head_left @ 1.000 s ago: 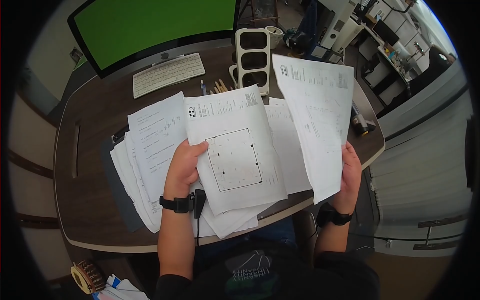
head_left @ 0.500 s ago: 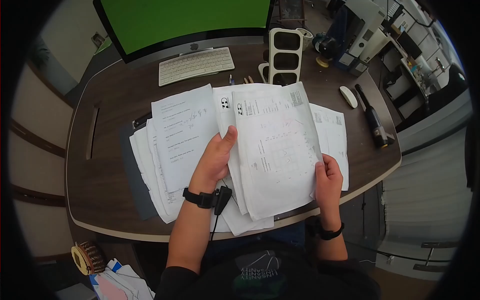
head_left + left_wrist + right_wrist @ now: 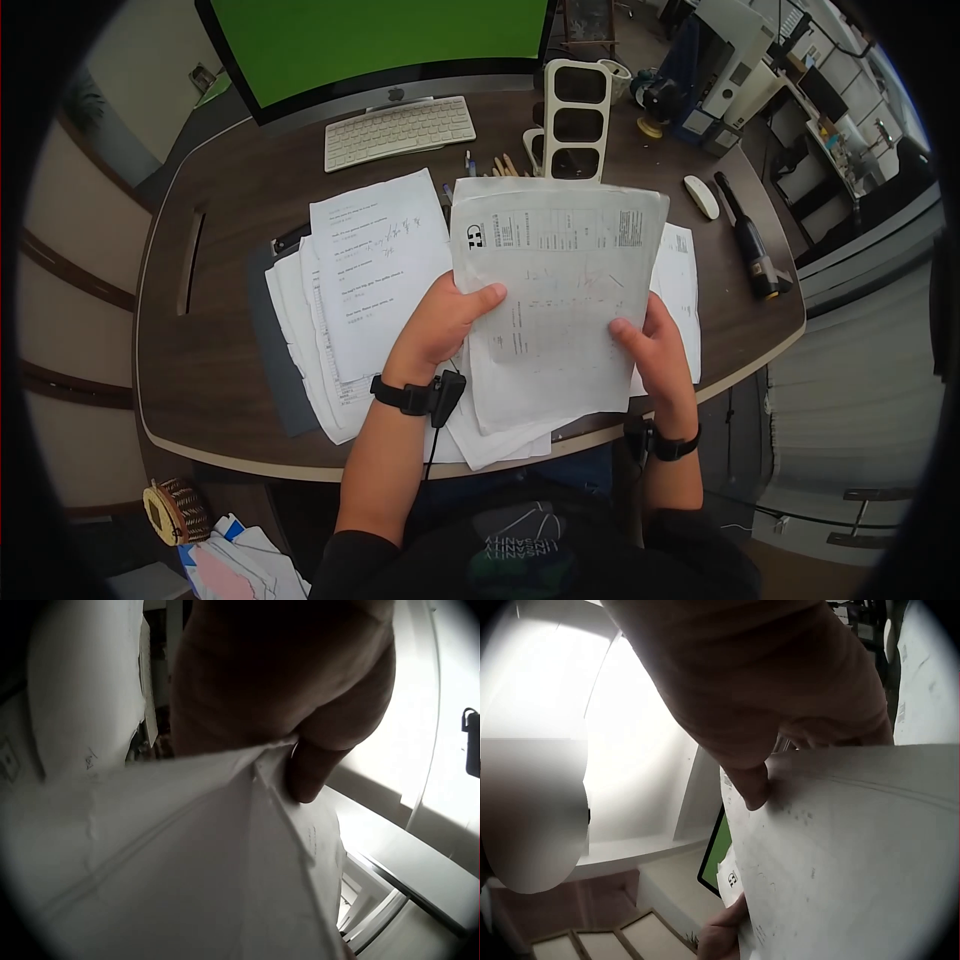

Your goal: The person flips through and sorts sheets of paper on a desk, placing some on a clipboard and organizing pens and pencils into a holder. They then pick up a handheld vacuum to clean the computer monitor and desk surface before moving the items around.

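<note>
Both hands hold a small stack of printed drawing sheets [image 3: 560, 350] above the desk in the head view; the top sheet has a black logo and faint print. My left hand [image 3: 445, 318] grips the stack's left edge, thumb lying over the top sheet. On the opposite edge, my right hand [image 3: 657, 352] pinches the sheets with its thumb on top and fingers behind, mostly hidden. In the left wrist view the sheets [image 3: 180, 870] fan slightly apart at the thumb. The right thumb presses the top sheet [image 3: 840, 847] in the right wrist view.
A pile of text pages [image 3: 375, 290] lies left of the hands over a dark folder [image 3: 278, 375]. Another sheet [image 3: 682, 290] lies at right. Behind are a keyboard [image 3: 400, 135], monitor [image 3: 390, 45], white holder [image 3: 578, 125] and pencils [image 3: 508, 166]. A mouse [image 3: 701, 197] and black tool [image 3: 745, 240] sit right.
The right hand brought its raised, tilted sheet left onto the sheets in the left hand. The left thumb, raised half a second ago, now lies on the top sheet; the right thumb does too.
</note>
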`<act>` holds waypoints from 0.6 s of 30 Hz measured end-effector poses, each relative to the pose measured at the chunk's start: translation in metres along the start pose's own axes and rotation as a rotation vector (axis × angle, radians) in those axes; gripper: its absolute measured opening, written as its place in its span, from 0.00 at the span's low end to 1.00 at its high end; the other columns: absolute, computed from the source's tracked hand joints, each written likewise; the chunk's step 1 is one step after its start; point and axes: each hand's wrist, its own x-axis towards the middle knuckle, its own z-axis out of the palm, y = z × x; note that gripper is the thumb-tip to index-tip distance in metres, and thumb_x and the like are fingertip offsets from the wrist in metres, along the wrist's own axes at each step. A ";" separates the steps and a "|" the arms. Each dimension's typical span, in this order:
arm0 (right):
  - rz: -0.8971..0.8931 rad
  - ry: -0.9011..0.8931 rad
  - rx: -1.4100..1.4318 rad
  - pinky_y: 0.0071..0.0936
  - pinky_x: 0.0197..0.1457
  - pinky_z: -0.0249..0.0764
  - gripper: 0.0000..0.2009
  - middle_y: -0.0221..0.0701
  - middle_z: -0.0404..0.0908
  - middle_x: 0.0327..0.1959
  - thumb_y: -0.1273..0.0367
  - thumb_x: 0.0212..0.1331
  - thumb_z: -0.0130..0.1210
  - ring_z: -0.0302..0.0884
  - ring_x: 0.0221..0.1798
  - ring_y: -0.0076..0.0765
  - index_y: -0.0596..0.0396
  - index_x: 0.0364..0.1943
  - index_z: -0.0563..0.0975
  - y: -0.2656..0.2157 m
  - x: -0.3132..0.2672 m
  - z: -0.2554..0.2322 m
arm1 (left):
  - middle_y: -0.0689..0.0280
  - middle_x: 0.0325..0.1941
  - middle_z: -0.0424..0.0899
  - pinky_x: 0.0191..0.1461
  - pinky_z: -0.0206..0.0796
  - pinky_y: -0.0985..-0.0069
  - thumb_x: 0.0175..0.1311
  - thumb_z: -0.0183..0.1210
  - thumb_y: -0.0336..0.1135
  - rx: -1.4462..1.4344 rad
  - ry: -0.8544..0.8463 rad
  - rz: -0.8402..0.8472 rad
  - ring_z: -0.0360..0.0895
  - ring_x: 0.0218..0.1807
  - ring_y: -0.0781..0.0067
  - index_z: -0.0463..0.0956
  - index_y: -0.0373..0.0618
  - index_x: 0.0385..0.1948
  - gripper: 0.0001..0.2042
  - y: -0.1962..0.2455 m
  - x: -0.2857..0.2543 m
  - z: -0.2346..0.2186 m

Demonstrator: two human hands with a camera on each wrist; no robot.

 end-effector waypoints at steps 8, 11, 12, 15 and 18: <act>0.171 0.027 0.219 0.24 0.50 0.78 0.15 0.38 0.85 0.46 0.73 0.68 0.57 0.82 0.44 0.26 0.69 0.53 0.76 -0.002 0.006 0.011 | 0.54 0.58 0.81 0.61 0.74 0.71 0.76 0.51 0.31 -0.025 0.097 0.056 0.81 0.56 0.67 0.70 0.30 0.60 0.17 0.011 0.004 -0.005; 0.162 0.016 0.225 0.24 0.51 0.78 0.16 0.39 0.84 0.47 0.73 0.67 0.57 0.82 0.45 0.27 0.70 0.55 0.75 0.002 0.006 0.011 | 0.55 0.56 0.82 0.58 0.76 0.72 0.77 0.48 0.31 -0.062 0.095 0.051 0.83 0.53 0.69 0.70 0.31 0.59 0.15 0.010 0.006 -0.009; 0.147 0.022 0.228 0.25 0.51 0.78 0.16 0.40 0.84 0.48 0.73 0.67 0.57 0.82 0.45 0.28 0.70 0.55 0.74 0.004 0.007 0.011 | 0.55 0.56 0.82 0.57 0.77 0.72 0.78 0.47 0.31 -0.073 0.097 0.049 0.83 0.52 0.70 0.71 0.31 0.58 0.15 0.009 0.007 -0.010; 0.141 0.041 0.265 0.26 0.52 0.78 0.18 0.42 0.84 0.49 0.73 0.67 0.57 0.82 0.46 0.29 0.71 0.56 0.72 0.006 0.008 0.013 | 0.56 0.55 0.82 0.56 0.78 0.72 0.79 0.46 0.33 -0.096 0.123 0.018 0.83 0.52 0.70 0.71 0.31 0.58 0.16 0.007 0.006 -0.008; 0.155 0.048 0.290 0.26 0.53 0.78 0.17 0.42 0.84 0.49 0.73 0.68 0.56 0.82 0.47 0.29 0.70 0.57 0.72 0.004 0.006 0.016 | 0.56 0.54 0.82 0.57 0.77 0.72 0.79 0.45 0.35 -0.148 0.147 0.020 0.83 0.52 0.70 0.71 0.31 0.58 0.16 0.006 0.006 -0.004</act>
